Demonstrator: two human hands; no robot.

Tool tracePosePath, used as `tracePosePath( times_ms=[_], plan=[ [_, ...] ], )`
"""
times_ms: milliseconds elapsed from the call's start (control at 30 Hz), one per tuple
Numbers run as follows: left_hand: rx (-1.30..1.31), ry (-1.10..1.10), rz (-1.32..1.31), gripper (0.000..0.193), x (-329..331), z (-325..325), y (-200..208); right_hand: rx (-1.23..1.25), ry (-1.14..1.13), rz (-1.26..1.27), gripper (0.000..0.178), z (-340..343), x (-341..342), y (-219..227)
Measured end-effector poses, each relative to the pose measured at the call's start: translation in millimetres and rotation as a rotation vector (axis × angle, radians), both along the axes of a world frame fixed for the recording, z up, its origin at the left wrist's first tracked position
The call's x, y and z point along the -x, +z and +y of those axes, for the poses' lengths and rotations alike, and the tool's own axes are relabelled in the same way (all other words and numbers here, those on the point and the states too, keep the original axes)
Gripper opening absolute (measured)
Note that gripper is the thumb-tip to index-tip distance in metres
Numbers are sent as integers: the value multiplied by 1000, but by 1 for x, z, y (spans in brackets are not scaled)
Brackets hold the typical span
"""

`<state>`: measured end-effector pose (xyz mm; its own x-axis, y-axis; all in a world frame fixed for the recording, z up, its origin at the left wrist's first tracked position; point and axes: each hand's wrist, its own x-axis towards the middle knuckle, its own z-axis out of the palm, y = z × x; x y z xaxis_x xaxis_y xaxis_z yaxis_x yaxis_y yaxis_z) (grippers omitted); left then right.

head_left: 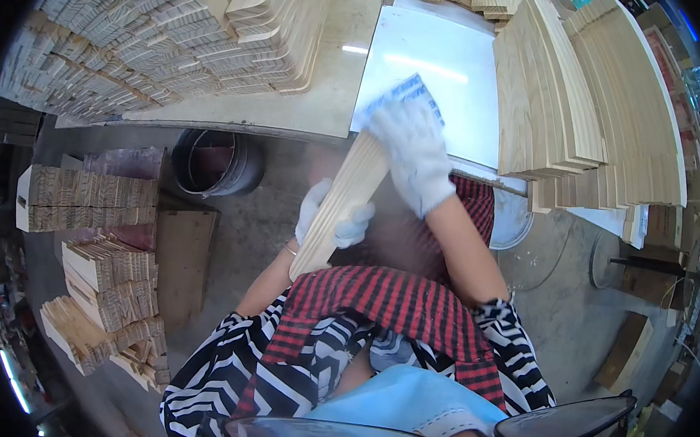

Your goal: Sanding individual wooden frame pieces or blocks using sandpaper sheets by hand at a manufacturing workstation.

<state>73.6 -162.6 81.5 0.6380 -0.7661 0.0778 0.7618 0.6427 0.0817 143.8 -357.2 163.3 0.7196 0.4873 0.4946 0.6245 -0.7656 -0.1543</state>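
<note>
A pale striped wooden board point(339, 210) slants from my lap up toward the bench edge. My left hand point(353, 225), in a white glove, wraps round its lower part from beneath, fingers showing on both sides. At the board's far end my right hand point(412, 146), gloved too and slightly blurred, is closed on a sheet of blue-and-white printed sandpaper point(418, 92). The sheet sticks out past the fingers, over the white panel point(475, 105) on the bench. My right hand covers the board's far tip and most of the sheet.
Tall stacks of wooden boards point(127, 32) fill the bench's left side. More boards point(549, 102) stand in rows at the right. A dark bucket point(217, 163) is under the bench edge, and a white tub point(512, 222) stands right. Board bundles point(91, 200) are piled on the left.
</note>
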Motion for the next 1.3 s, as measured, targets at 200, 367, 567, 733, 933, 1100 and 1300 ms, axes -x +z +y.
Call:
tracePosePath(
  times_ms=[200,367,567,733,933,1100,1300],
  plan=[
    [-148,-78,71,69,-27,8,21,-119,18,32,42,-11,14,-11],
    [-604,93,-232,64,-46,-3,95,-349,-22,89,39,-24,-16,11],
    [-935,453,-565,52,-14,-8,83,-505,-129,344,38,-26,-4,4],
    [-1906,499,-1652,56,-2,-15,145,-435,-40,214,38,-26,11,8],
    [-1667,939,-2258,43,-29,-16,131,-501,-120,107,40,-17,8,-5],
    [-1482,1011,-1586,28,-23,-15,164,-350,-334,-86,46,-40,-5,-2],
    [-1723,103,-910,43,-49,-1,99,84,-367,243,29,-43,-23,3]
  ],
)
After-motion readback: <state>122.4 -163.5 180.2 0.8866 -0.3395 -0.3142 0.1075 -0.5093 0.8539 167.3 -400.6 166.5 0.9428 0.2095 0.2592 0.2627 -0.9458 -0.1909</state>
